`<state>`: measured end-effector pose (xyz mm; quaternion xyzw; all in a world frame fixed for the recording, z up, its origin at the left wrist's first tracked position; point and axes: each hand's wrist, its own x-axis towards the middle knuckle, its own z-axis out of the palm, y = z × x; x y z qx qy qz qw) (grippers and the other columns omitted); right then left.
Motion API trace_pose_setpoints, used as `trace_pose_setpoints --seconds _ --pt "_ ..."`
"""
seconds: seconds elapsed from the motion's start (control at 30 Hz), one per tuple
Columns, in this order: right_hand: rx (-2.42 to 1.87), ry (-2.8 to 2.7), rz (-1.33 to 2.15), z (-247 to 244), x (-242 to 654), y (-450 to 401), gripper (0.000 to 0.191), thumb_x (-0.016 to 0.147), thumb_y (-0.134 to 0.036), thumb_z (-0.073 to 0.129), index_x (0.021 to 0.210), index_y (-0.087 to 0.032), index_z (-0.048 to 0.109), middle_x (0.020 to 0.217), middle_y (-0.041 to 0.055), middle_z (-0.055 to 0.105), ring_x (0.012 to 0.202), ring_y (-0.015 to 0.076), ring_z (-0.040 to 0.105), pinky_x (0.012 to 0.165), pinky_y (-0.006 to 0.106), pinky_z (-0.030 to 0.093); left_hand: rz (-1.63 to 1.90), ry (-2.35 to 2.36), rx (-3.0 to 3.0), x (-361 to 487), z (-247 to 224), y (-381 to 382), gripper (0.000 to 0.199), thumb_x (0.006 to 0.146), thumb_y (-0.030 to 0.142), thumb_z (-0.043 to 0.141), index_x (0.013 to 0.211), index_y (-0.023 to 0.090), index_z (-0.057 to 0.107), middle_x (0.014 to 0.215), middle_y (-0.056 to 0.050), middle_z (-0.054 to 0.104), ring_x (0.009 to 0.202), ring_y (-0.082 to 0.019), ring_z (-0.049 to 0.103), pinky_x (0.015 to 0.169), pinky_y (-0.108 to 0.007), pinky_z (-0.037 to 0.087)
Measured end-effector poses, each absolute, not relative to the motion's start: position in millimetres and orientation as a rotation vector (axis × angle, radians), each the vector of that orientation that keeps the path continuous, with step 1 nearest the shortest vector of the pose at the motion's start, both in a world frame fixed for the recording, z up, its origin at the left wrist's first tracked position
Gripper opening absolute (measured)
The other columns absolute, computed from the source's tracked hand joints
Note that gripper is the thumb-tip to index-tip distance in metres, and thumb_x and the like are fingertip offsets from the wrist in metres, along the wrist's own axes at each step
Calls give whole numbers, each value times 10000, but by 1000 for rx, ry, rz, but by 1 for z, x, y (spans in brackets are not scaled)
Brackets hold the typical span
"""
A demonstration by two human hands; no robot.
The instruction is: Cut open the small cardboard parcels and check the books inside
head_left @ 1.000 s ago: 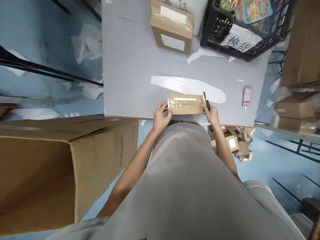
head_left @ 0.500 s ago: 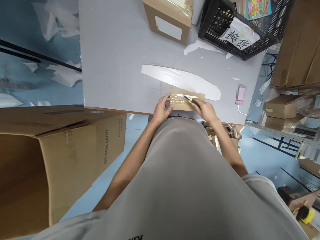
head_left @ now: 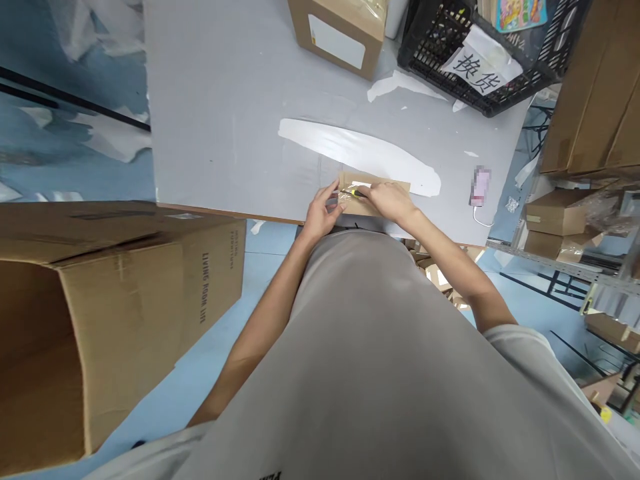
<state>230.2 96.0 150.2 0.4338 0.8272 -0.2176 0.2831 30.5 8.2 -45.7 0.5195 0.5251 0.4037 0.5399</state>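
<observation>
Head view: the knife [head_left: 358, 193], gripped in the right hand [head_left: 391, 200], has moved to the left end of the small box [head_left: 357, 205] on the table [head_left: 225, 120]; the left hand [head_left: 323, 210] pinches that end. Beyond the box, rightward, a crate [head_left: 433, 57] holds printed items [head_left: 521, 13].

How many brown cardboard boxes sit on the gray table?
2: a small taped box at the near edge, under the right hand; a larger labelled box farther back, left of the black crate. Others may be hidden.

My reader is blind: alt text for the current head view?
The right hand holds a cutter over a taped box, the left hand at its end. Beyond on the table are a white strip and black crate.
</observation>
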Motion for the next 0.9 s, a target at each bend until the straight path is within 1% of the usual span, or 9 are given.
trace_pose_setpoints --seconds 0.2,0.33,0.43,0.53,0.63,0.73,0.9 --pt "1117 2216 -582 154 222 104 425 1224 -339 467 1542 -169 693 1354 216 828 1241 341 783 987 397 542 959 1238 1207 30 -50 8 937 959 814 761 1695 263 581 1568 -186 623 1383 -341 705 1051 -432 684" --pt "1072 2201 -571 158 210 109 402 1189 -198 468 1479 -135 739 1346 238 825 1268 351 782 1036 420 555 959 1243 1187 31 -50 9 906 958 778 784 1682 268 592 1577 -187 625 1363 -336 712 1048 -441 689" --pt "1082 2169 -522 156 214 108 415 1147 -122 466 1419 -107 779 1302 261 830 1260 367 790 1026 437 569 965 1263 1167 31 -49 8 883 963 751 792 1676 269 593 1590 -186 629 1354 -328 721 1037 -426 693" --pt "1140 2103 -463 154 243 102 396 1121 -136 491 1325 -98 828 1263 282 835 1225 389 799 978 454 576 971 1288 1149 32 -48 7 872 962 749 788 1666 269 600 1605 -188 633 1347 -321 727 1016 -407 697" --pt "1199 2044 -412 157 287 93 406 1120 -149 478 1288 -105 845 1210 288 847 1200 398 800 933 461 554 977 1306 1130 33 -47 7 873 944 741 806 1649 261 623 1620 -197 630 1346 -328 730 993 -402 702" --pt "1282 1966 -401 161 325 84 394 1132 -188 494 1312 -123 838 1196 292 847 1175 405 802 896 462 529 965 1310 1119 35 -46 8 842 941 714 818 1635 274 635 1638 -190 623 1355 -329 729 1007 -416 701" --pt "1373 1908 -408 164 348 77 383 1160 -204 507 1392 -151 807 1271 284 828 1185 386 796 901 433 484 949 1297 1094 36 -48 10 805 928 662 844 1607 268 660 1660 -190 620 1364 -335 728 1049 -463 697"
